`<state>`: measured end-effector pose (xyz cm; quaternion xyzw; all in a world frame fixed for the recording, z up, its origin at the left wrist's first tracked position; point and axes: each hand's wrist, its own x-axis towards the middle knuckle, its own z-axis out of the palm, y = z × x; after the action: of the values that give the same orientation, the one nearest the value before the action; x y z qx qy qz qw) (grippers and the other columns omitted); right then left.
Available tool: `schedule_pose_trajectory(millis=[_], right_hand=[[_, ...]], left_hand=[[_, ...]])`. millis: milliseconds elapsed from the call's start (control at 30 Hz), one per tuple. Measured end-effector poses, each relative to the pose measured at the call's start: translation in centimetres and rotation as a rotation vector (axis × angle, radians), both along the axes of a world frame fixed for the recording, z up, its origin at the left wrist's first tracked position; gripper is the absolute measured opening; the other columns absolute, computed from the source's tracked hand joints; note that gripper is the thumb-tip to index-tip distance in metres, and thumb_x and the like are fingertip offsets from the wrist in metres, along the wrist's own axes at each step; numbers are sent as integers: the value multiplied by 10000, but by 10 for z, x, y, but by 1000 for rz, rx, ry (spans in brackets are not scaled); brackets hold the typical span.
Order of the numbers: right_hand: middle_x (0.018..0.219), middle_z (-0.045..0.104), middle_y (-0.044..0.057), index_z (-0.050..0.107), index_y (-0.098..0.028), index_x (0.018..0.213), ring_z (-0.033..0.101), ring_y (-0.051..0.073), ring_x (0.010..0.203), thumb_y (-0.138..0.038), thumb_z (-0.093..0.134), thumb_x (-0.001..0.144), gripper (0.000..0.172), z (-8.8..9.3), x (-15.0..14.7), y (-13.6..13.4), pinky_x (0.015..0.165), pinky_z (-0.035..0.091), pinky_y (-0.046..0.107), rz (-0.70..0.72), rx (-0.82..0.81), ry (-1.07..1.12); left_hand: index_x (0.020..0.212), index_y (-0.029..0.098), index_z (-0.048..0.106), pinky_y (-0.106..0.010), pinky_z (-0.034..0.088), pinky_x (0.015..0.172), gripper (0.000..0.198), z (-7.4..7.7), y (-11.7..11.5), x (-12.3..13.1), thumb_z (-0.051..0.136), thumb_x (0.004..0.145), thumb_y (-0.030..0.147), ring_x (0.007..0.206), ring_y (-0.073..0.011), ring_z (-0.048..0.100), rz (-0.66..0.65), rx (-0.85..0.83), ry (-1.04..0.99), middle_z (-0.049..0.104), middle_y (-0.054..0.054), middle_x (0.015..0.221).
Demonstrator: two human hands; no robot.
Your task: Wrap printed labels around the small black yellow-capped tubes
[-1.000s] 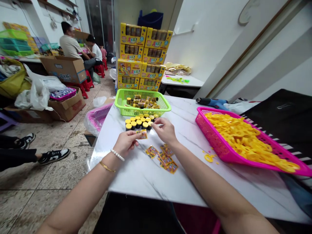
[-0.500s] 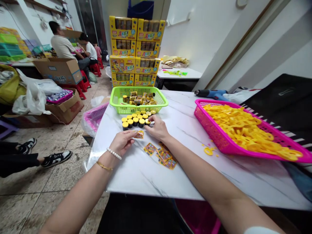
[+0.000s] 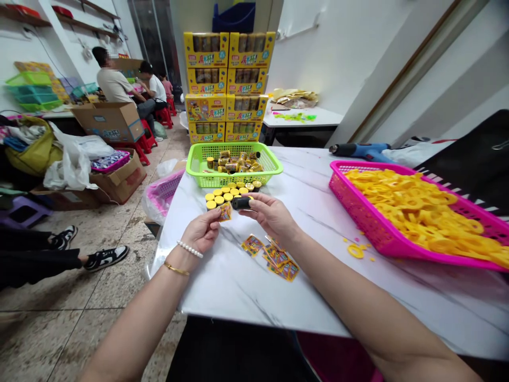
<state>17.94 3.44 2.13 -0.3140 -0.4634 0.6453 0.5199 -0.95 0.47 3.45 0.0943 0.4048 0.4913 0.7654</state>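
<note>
Between its thumb and fingers, my left hand pinches a small printed label sleeve, orange and yellow. My right hand is closed on a small black cup, tipped on its side with its dark end toward the label. Cup and label are close together above the table; whether they touch I cannot tell. Just behind stand rows of black cups with yellow lids. Below my right wrist, several more printed labels lie loosely overlapped on the marbled white table.
Behind the cups is a green basket of wrapped cups. On the right, a pink basket holds yellow plastic pieces, with a heat gun behind it. Stacked yellow boxes rise at the back. People sit far left.
My right hand has picked a black cup out of the rows and brought it, turned sideways, beside the label. My left hand still holds the label. The view has shifted slightly left.
</note>
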Motion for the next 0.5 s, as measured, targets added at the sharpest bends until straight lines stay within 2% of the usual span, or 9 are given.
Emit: schedule_pose_trajectory(millis=[167,333,500], right_hand=[[981,756,44,772,-206,972,704,185,889,-436,864,688,377,-6,-4,-4,902,582,397,-30,65,-102],[856,738,29,747,-176,924,678,163,778,-403,844,689,341,-6,-3,-5,843,576,364,-144,135,-320],[1077,740,62,683,-202,912,703,206,950,-362,815,707,292,-5,-10,-12,926,574,389,-101,233,-339]], left_hand=[[872,91,594,-82,168,229,191,-1,0,0,458,1007,84,309,16,382,-3,30,-37,600,24,643],[826,91,572,-85,167,233,208,-3,1,0,463,1003,81,315,15,387,26,28,-40,610,16,647],[810,92,576,-98,155,233,213,-4,0,1,480,999,111,310,8,365,6,31,-3,602,14,632]])
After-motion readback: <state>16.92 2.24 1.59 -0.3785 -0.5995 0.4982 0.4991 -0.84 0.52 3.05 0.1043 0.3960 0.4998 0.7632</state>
